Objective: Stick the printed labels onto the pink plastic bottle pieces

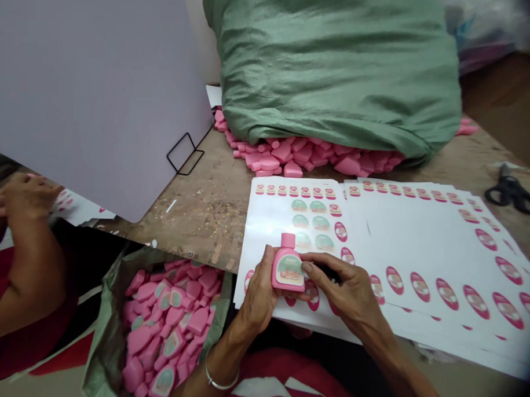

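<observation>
A small pink bottle point(288, 240) with a pink cap stands upright between my hands, above the sheets. On its front sits a green and cream label point(289, 270). My left hand point(259, 291) wraps the bottle's left side and base, its thumb along the edge. From the right, my right hand point(346, 288) grips the bottle too, its thumb on the label's right edge and fingers at the side. Under my hands lies a sheet of stickers point(268, 216), with rows of small heart labels, green labels and pink ovals.
More sticker sheets point(407, 226) overlap at the right, near black scissors point(512, 192). Pink bottles point(288, 156) spill from a green sack point(339, 68) at the back. An open sack point(108, 326) of labelled bottles stands lower left. A grey panel point(90, 88) separates another person's arm point(28, 254).
</observation>
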A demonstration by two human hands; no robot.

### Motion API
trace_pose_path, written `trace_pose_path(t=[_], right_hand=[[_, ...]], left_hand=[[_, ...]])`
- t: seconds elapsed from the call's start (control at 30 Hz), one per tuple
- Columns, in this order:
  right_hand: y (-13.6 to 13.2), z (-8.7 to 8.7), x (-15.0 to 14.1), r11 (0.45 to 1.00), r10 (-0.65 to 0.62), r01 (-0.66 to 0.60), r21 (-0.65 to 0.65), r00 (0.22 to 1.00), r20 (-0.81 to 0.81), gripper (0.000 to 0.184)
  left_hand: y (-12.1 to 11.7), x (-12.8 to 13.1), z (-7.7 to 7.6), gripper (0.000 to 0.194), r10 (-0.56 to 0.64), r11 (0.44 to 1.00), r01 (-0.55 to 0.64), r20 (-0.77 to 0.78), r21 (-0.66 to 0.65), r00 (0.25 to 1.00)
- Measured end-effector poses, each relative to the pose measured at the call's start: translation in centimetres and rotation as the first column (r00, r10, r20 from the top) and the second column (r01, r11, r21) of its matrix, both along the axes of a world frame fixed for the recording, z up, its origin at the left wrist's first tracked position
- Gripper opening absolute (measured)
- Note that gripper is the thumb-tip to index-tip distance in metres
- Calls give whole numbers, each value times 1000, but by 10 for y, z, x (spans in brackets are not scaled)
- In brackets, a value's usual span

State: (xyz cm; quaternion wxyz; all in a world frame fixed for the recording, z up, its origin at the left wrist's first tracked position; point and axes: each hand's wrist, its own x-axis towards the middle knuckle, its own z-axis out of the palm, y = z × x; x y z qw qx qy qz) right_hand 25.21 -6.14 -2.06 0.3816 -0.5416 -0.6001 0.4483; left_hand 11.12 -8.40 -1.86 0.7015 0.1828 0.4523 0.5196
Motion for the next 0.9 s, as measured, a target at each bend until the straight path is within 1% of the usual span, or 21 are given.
trace_pose_path(t=[0.17,0.27,0.37,0.43,0.5,0.6,0.7,0.77,0.8,0.87,0.9], right_hand=[[1,-1,1,999,16,-17,36,999,28,25],[2,-1,1,999,4,-6,45,999,41,23],[2,-1,0,999,-9,7,49,999,42,23],[2,-1,0,999,-17,15,51,999,42,23],[4,-1,2,999,-26,24,49,998,50,24],[7,-1,4,997,-51,44,58,991,120,33],[10,-2,4,994,-96,85,66,979,179,50],[13,-2,2,999,-45,43,16,989,144,66],[16,-2,1,999,18,-15,-32,994,104,70],[25,-2,4,980,152,-147,-133,988,30,71],[33,-1,8,970,183,-178,-166,983,16,67]], left_hand=[[1,-1,0,57,-28,1000,28,-15,9,1000],[0,-4,-1,51,-63,996,65,-42,59,997],[-2,-7,-2,41,-129,979,154,-182,130,975],[-3,-9,-2,38,-145,971,192,-285,144,947],[-3,-10,-2,37,-154,966,210,-321,149,934],[-2,-11,0,37,-182,960,231,-273,159,945],[0,-10,3,37,-222,953,261,-228,155,948],[-2,-10,8,37,-262,943,306,-267,135,927],[-3,-10,11,38,-294,933,339,-289,122,911],[-7,-13,17,42,-360,908,403,-276,118,891],[-9,-17,20,44,-385,897,423,-247,129,890]])
